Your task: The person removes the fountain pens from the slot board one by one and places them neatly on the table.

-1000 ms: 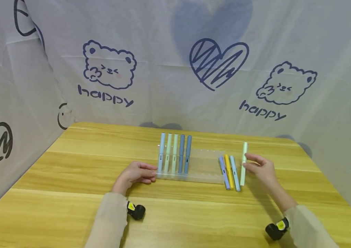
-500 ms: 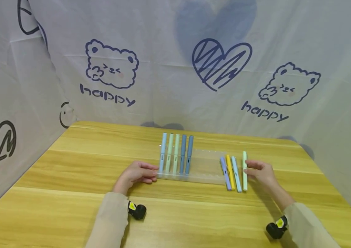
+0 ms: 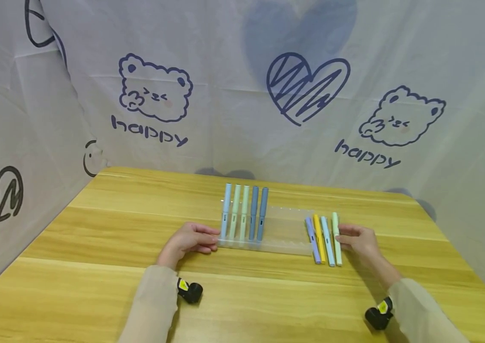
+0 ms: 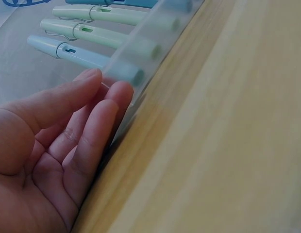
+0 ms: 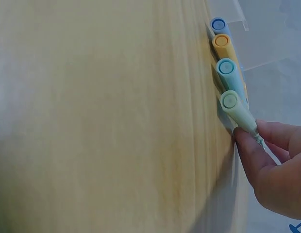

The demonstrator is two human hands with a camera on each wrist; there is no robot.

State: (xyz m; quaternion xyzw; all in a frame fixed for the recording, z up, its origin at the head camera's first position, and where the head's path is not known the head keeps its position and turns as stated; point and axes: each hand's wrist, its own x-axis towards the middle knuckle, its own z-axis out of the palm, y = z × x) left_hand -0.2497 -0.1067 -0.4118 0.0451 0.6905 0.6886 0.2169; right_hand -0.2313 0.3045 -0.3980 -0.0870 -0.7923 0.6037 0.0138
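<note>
My left hand pinches the left front corner of a clear plastic pen rack; in the left wrist view, thumb and fingertips lie right at its edge. On the rack's left half lean a light blue pen, two pale green pens and two dark blue pens. With thumb and fingers my right hand pinches another pale green pen, beside a row of three on the table: a purple pen, a yellow pen and a light blue-green pen.
The wooden table reaches back to a white cloth backdrop printed with bears and hearts. A black wrist camera sits at the left sleeve and another black camera at the right one.
The right hand has lowered the pale green pen toward me and brought it left, right up to the row of loose pens. The left hand stays on the rack corner.
</note>
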